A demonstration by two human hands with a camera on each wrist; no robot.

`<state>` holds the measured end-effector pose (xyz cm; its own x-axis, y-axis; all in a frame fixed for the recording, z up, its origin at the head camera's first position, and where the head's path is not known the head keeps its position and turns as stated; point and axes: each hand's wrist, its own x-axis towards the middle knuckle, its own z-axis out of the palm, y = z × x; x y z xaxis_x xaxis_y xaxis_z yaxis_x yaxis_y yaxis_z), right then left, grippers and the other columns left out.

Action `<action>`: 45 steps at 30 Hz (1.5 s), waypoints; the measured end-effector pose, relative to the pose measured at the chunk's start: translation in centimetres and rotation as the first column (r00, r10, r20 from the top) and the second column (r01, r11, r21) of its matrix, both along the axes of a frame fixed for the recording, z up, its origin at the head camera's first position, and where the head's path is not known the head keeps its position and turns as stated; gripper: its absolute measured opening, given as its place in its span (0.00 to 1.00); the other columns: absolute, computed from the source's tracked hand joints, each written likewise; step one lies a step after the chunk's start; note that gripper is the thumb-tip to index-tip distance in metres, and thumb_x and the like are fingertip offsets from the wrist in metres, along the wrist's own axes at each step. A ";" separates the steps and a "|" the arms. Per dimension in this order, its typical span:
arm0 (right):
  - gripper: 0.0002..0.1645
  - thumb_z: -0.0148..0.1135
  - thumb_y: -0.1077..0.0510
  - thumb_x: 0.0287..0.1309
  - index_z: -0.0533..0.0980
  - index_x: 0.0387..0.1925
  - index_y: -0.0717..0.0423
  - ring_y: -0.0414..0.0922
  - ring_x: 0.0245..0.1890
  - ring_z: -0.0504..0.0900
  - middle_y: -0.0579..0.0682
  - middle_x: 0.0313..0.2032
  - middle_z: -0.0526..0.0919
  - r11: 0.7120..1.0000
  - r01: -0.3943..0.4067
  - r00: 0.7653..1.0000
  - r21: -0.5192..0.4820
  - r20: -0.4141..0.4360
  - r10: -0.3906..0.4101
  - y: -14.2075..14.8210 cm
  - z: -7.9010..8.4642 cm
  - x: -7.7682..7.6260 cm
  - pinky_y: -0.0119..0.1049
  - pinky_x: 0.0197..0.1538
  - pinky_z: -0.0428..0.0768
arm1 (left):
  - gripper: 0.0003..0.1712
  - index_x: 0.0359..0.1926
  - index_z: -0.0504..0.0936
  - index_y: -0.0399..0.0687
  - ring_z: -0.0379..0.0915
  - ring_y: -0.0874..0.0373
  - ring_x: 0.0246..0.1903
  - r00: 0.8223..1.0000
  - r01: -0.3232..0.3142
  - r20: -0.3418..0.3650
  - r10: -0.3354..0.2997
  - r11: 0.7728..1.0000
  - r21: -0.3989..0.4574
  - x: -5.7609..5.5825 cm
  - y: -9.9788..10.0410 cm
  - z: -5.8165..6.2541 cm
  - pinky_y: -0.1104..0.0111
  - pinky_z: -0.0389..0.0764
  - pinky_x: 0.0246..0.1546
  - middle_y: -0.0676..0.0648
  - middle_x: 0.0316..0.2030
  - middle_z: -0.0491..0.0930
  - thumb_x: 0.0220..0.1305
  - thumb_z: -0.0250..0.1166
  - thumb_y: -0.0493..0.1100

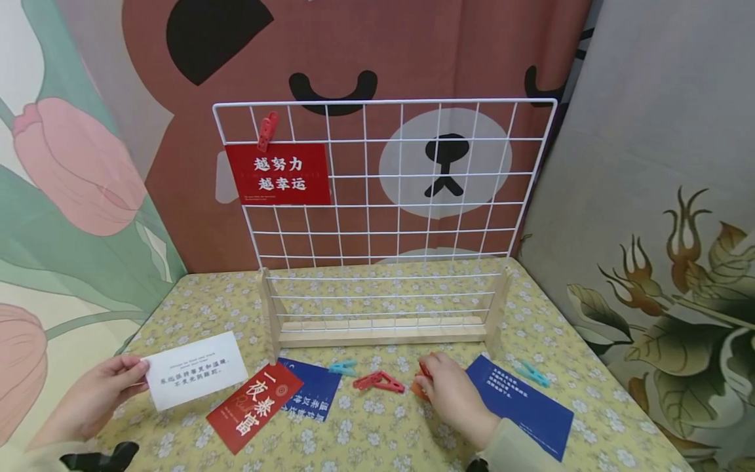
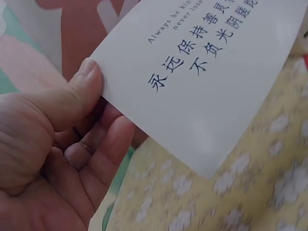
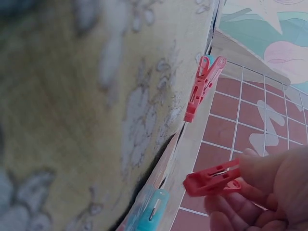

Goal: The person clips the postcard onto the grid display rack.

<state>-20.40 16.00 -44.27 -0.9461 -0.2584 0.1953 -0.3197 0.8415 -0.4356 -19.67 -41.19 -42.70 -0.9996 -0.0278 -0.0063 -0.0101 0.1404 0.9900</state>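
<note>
A white card (image 1: 197,371) bearing dark characters (smaller English above them) slanted, pinched at its left edge by the left hand (image 1: 97,396); the right hand (image 1: 457,398) pinched a red plastic clip (image 3: 208,180) at one end.

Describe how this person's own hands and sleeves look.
The left hand and right hand are bare, without gloves. A pale beige fabric left sleeve and matching right sleeve reach the wrists. A black strap-like piece shows at the left cuff; a smaller black piece shows by the right.
</note>
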 end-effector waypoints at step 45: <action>0.26 0.60 0.53 0.65 0.71 0.61 0.58 0.51 0.48 0.76 0.55 0.47 0.77 0.710 0.004 0.967 -0.704 0.183 0.175 2.0 8.1 -2.1 0.37 0.48 0.78 | 0.17 0.47 0.75 0.36 0.77 0.50 0.41 0.986 0.078 -0.128 -0.105 0.977 -0.200 -5.5 21.7 10.4 0.66 0.80 0.43 0.39 0.45 0.78 0.68 0.61 0.47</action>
